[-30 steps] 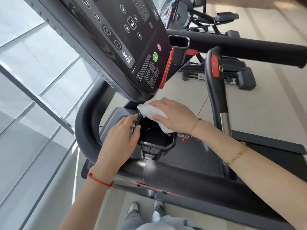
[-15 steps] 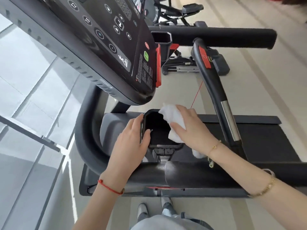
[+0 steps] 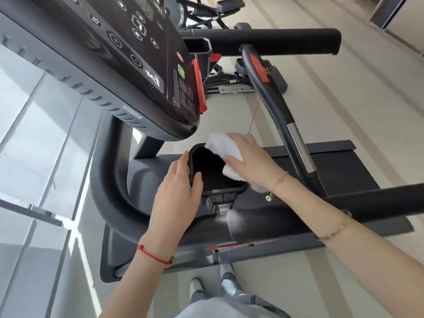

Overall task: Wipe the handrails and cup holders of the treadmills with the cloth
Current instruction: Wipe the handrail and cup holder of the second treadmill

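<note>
Right hand [image 3: 251, 162] presses cloth [image 3: 223, 146] on cup holder [image 3: 195, 154] rim; left hand [image 3: 181, 191] grips opposite edge.

Pale beige floor [image 3: 321, 115], glass window panels [image 3: 34, 157] at left, bright daylight, another exercise machine [image 3: 220, 10] beyond

Bright, even daylight comes in from the window panes [image 3: 34, 134] on the left, washing them out pale. A glare stripe runs along the floor [image 3: 80, 260] beside the treadmill base. The glossy console [image 3: 128, 65] shows soft reflections. Wide-angle bending curves the straight lines near the edges, and the top right corner is slightly soft
</note>
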`<action>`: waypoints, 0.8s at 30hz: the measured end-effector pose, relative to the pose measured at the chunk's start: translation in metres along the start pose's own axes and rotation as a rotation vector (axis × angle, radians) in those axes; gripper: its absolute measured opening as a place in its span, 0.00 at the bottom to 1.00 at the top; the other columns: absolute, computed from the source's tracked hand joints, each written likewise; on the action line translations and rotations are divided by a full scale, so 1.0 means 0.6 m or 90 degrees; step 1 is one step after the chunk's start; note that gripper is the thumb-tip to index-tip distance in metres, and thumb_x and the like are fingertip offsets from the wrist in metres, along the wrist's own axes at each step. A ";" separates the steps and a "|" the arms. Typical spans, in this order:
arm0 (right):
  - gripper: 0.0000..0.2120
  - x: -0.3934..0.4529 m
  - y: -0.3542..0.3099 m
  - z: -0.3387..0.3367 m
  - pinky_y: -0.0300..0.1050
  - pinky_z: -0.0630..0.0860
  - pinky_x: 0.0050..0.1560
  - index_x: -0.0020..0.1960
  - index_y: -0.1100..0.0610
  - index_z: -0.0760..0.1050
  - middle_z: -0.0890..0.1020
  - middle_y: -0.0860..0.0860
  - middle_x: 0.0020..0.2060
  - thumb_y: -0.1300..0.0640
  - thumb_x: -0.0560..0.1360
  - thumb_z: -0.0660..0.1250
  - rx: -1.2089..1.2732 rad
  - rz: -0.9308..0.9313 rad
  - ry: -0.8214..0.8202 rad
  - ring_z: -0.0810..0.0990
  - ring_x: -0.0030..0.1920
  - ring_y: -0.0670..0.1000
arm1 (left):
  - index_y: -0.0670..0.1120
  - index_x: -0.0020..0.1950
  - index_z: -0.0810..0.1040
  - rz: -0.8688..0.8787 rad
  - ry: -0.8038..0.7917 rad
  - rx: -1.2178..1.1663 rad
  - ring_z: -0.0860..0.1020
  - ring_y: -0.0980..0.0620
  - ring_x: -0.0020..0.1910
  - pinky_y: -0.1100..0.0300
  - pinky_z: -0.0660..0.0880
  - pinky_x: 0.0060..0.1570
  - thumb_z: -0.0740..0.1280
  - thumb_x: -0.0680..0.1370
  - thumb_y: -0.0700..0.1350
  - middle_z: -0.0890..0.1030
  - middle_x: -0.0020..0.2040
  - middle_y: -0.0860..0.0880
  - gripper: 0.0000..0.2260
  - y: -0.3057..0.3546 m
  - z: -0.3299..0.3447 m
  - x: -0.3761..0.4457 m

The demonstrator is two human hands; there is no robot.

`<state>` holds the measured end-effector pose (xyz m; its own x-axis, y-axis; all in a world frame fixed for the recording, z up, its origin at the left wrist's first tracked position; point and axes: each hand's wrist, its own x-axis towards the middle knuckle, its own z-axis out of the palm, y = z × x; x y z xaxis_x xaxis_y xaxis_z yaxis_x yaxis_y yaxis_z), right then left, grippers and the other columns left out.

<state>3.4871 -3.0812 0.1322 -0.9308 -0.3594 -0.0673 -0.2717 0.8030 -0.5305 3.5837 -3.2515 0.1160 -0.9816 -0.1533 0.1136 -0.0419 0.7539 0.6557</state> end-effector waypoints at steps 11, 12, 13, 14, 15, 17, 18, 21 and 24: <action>0.25 0.016 0.039 -0.017 0.43 0.61 0.67 0.75 0.48 0.61 0.65 0.48 0.68 0.51 0.80 0.61 0.030 -0.190 -0.107 0.66 0.67 0.51 | 0.50 0.77 0.62 -0.026 0.024 0.005 0.75 0.48 0.61 0.59 0.69 0.55 0.61 0.82 0.50 0.74 0.67 0.50 0.24 0.002 0.001 0.000; 0.24 0.035 0.032 -0.020 0.44 0.63 0.65 0.75 0.48 0.62 0.67 0.48 0.67 0.52 0.80 0.61 -0.006 -0.211 -0.119 0.67 0.66 0.51 | 0.50 0.77 0.63 -0.033 0.026 0.001 0.75 0.48 0.61 0.60 0.69 0.55 0.62 0.82 0.50 0.75 0.66 0.50 0.23 0.001 0.001 0.002; 0.23 0.053 0.021 -0.022 0.44 0.65 0.63 0.75 0.47 0.62 0.68 0.47 0.67 0.52 0.81 0.60 -0.051 -0.241 -0.127 0.68 0.65 0.52 | 0.50 0.76 0.65 -0.041 0.029 -0.002 0.75 0.49 0.61 0.62 0.68 0.54 0.62 0.81 0.49 0.76 0.65 0.51 0.23 0.002 0.001 0.003; 0.22 0.068 0.009 -0.022 0.46 0.67 0.61 0.74 0.46 0.63 0.69 0.46 0.67 0.51 0.81 0.60 -0.100 -0.274 -0.135 0.70 0.64 0.51 | 0.49 0.74 0.67 -0.049 0.034 -0.003 0.75 0.50 0.59 0.62 0.68 0.53 0.63 0.81 0.49 0.77 0.62 0.51 0.22 0.002 0.000 0.005; 0.22 0.080 -0.002 -0.021 0.47 0.68 0.60 0.74 0.45 0.63 0.70 0.45 0.67 0.50 0.81 0.59 -0.141 -0.304 -0.142 0.70 0.63 0.51 | 0.49 0.72 0.69 -0.056 0.041 -0.003 0.76 0.51 0.57 0.61 0.70 0.51 0.64 0.81 0.49 0.78 0.59 0.51 0.20 0.002 0.000 0.006; 0.21 0.091 -0.015 -0.015 0.49 0.69 0.57 0.72 0.44 0.63 0.71 0.44 0.67 0.49 0.80 0.60 -0.175 -0.338 -0.149 0.71 0.62 0.50 | 0.48 0.66 0.73 -0.075 0.056 -0.001 0.78 0.51 0.52 0.56 0.74 0.49 0.64 0.80 0.49 0.79 0.54 0.52 0.15 0.003 0.002 0.007; 0.21 0.091 -0.015 -0.014 0.49 0.69 0.55 0.71 0.45 0.63 0.72 0.44 0.65 0.49 0.80 0.61 -0.170 -0.337 -0.146 0.72 0.61 0.50 | 0.48 0.64 0.75 -0.088 0.062 0.001 0.78 0.51 0.51 0.54 0.75 0.49 0.64 0.80 0.50 0.80 0.52 0.53 0.14 0.004 0.004 0.008; 0.21 0.084 0.006 -0.019 0.49 0.70 0.47 0.66 0.49 0.62 0.76 0.48 0.56 0.46 0.77 0.64 -0.102 -0.302 -0.125 0.76 0.53 0.53 | 0.49 0.63 0.76 -0.107 0.070 0.007 0.79 0.53 0.51 0.56 0.76 0.50 0.64 0.80 0.50 0.81 0.52 0.54 0.13 0.004 0.007 0.007; 0.19 0.082 0.031 -0.026 0.51 0.74 0.54 0.62 0.46 0.69 0.75 0.43 0.57 0.44 0.73 0.68 0.002 -0.263 -0.087 0.76 0.54 0.49 | 0.50 0.67 0.75 -0.103 0.069 0.005 0.78 0.55 0.54 0.60 0.74 0.51 0.65 0.79 0.50 0.80 0.55 0.56 0.16 0.005 0.006 0.008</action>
<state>3.4324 -3.0765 0.1319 -0.7028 -0.7102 0.0401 -0.6135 0.5767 -0.5394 3.5782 -3.2477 0.1159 -0.9363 -0.3403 0.0869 -0.1992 0.7183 0.6666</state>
